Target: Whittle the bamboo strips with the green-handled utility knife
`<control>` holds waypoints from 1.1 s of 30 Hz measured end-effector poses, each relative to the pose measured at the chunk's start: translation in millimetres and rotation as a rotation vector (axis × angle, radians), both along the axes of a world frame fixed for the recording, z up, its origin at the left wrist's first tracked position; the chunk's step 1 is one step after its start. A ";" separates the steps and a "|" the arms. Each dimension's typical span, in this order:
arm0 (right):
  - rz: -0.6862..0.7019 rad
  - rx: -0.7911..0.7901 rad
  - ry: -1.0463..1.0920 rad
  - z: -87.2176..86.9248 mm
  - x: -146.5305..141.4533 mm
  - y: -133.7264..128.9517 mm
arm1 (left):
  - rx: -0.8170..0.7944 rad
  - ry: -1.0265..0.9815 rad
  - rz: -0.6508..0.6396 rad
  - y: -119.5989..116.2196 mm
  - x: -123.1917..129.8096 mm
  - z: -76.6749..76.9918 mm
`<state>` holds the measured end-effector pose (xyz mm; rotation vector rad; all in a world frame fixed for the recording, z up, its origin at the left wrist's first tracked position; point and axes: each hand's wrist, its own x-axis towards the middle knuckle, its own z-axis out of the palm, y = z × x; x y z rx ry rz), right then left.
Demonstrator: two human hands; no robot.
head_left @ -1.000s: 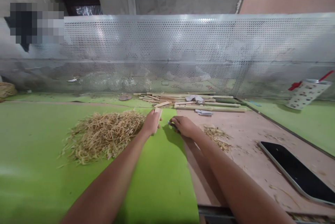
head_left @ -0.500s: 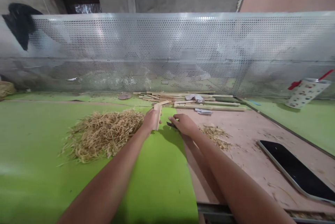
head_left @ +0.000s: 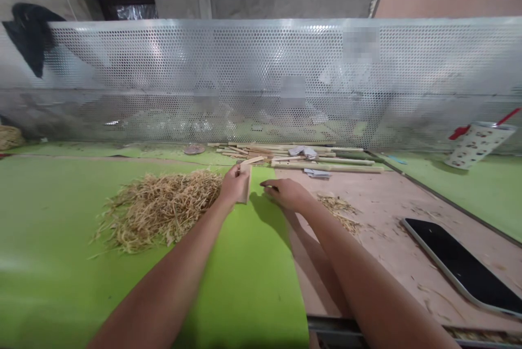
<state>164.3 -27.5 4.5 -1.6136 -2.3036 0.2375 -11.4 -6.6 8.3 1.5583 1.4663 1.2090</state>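
My left hand (head_left: 233, 185) is closed around a flat, pale wooden piece (head_left: 247, 188), held upright over the green sheet (head_left: 244, 278). Above its top end shows a short light strip (head_left: 255, 160); whether the two are joined I cannot tell. A little to the right, my right hand (head_left: 286, 193) pinches a small, dark, blade-like piece (head_left: 267, 185), mostly hidden by the fingers. A gap separates both hands. Left of my left hand lies a heap of thin straw-coloured shavings (head_left: 163, 207).
Bamboo sticks (head_left: 326, 166) and folded paper bits (head_left: 304, 151) lie behind my hands, before a perforated metal screen (head_left: 253, 61). A smaller pile of shavings (head_left: 336, 210) and a phone (head_left: 460, 265) are on the right. A patterned tumbler (head_left: 477, 145) leans at far right.
The wooden piece has turned in my left hand, its broad face now greyer. My right hand has shifted slightly left, and the dark piece now appears thinner.
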 end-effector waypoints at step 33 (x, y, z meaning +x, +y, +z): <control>-0.023 0.031 0.083 18.5 10.2 -8.8 | 0.036 -0.099 -0.167 -0.9 -8.0 13.9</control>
